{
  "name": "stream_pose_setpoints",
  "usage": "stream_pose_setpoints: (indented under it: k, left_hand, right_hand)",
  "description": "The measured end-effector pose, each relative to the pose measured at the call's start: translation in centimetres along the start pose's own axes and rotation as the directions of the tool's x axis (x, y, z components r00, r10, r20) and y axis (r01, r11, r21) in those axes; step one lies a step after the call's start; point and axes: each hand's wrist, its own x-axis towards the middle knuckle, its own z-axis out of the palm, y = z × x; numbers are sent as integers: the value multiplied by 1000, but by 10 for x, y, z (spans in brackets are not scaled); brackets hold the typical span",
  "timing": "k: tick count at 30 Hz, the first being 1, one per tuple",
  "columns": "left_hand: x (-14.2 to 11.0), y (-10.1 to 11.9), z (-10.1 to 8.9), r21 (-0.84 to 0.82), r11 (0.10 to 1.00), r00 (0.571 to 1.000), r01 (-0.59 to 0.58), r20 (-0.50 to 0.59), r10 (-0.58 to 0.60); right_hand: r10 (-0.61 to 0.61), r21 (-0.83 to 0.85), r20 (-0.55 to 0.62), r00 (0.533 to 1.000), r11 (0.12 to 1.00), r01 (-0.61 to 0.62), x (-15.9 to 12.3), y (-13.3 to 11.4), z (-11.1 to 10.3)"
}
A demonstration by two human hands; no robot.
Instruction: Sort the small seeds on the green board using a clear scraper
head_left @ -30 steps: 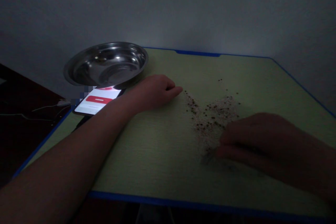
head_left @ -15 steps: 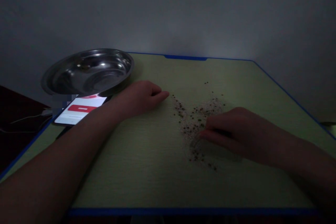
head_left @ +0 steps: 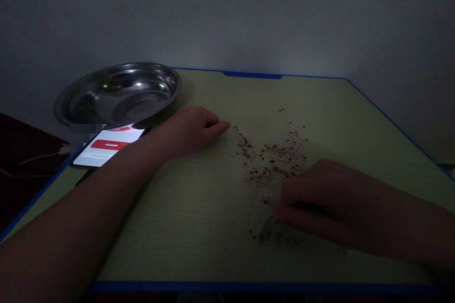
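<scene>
Pale grains [head_left: 265, 194] mixed with small dark beans [head_left: 275, 168] lie scattered over the pale green tabletop. My right hand [head_left: 320, 203] is closed at the near right side of them. From its fingertips pokes a thin greyish tool [head_left: 268, 225] with a rounded tip, low against the table among a few dark beans; its kind is too dim to tell. To the left of the scatter my left hand [head_left: 195, 128] rests loosely curled on the table, thumb pointing right, with nothing visible in it.
A wide steel basin [head_left: 142, 104] stands at the back left. In front of it lies a phone [head_left: 103, 156] with a lit screen, partly behind my left forearm. Blue edging [head_left: 252, 75] borders the table [head_left: 170, 227], and a grey wall rises behind.
My right hand has moved toward the near edge with the greyish tool, and some dark beans and grains now lie closer to me. The left hand stays in place.
</scene>
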Motion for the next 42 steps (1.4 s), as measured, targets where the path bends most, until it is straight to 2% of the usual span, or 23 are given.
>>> stream_pose_setpoints:
  k: [5, 9, 14, 18, 22, 27, 32, 37, 42]
  left_hand:
    - [0, -1, 0, -5, 1000, 1000, -3, -2, 3]
    - [0, -3, 1, -4, 1000, 1000, 1, -2, -1]
    - [-1, -4, 2, -1, 1000, 1000, -5, 5, 5]
    - [-3, -4, 1, -11, 1000, 1000, -19, 5, 20]
    - [-3, -5, 1, -22, 1000, 1000, -22, -3, 21]
    - [-2, -4, 0, -20, 999, 1000, -25, -5, 25]
    - [-2, -2, 0, 7, 1000, 1000, -4, 11, 4]
    - [-1, -3, 1, 39, 999, 1000, 4, 9, -4]
    - [-2, -3, 1, 28, 1000, 1000, -3, 5, 3]
  right_hand:
    - [-33, -9, 36, 999, 999, 34, 2, -8, 12]
    - [-19, -124, -14, 1000, 992, 17, 8, 4, 10]
    - [48, -266, -168, 985, 959, -92, 7, 28, -5]
    - [84, -258, -275, 958, 953, -158, 5, 32, -11]
    - [107, -260, -234, 966, 951, -168, 9, 26, -8]
    - [53, -236, -166, 985, 968, -91, 11, 20, -4]
    - [35, -221, -203, 979, 972, -81, 8, 21, -4]
    - [40, -186, -97, 994, 981, -57, 6, 20, -4]
    - [19, -160, -114, 993, 986, -38, 3, 20, -6]
